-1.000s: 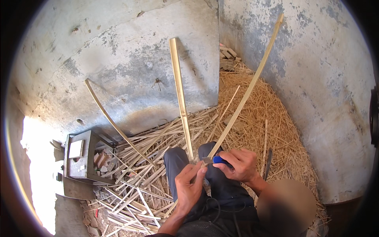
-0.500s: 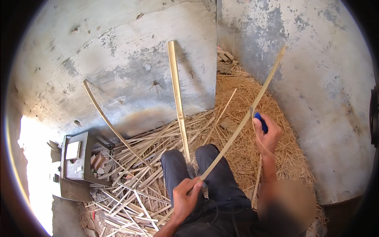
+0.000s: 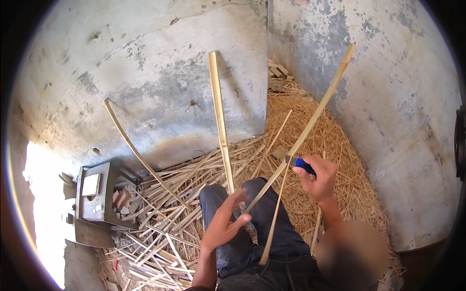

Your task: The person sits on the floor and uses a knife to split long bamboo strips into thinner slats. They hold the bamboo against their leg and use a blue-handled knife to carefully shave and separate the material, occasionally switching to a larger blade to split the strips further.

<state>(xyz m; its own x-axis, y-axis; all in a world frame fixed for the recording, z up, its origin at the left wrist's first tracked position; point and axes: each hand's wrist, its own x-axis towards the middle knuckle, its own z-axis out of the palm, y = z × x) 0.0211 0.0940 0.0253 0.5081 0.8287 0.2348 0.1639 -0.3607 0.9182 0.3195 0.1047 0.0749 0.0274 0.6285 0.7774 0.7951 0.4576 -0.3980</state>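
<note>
Grey, stained concrete wall (image 3: 160,92), two faces meeting in a corner, backing the whole scene.

Deep bed of golden straw-like bamboo shavings (image 3: 330,160) heaped in that corner; a looser scatter of pale split bamboo offcuts (image 3: 160,228) spread across the floor toward the left.

Pair of knees in dark blue trousers (image 3: 252,228), drawn up at lower centre, serving as a rest for the work.

Small grey metal stool (image 3: 94,203) at lower left, standing among the offcuts, well apart from both hands.

Long pale-yellow bamboo strip (image 3: 318,114), slanting from upper right near the wall down across the lap; probably held at this angle so the blade can travel along it. A thinner sliver (image 3: 276,218) hanging from it near the blade, down over the trousers.

Flat straight bamboo slat (image 3: 219,121), propped upright against the wall, lower end by the knees, seemingly parked within reach.

Curved thin bamboo strip (image 3: 138,153), leaning on the wall at left, foot in the offcuts.

Right hand (image 3: 318,179), closed around a knife with a blue handle (image 3: 302,165), blade set against the long strip.

Left hand (image 3: 225,223), fingers spread and loosely curled, lower end of the long strip passing between them over the knee; firm grip or mere steadying, cannot tell.
</note>
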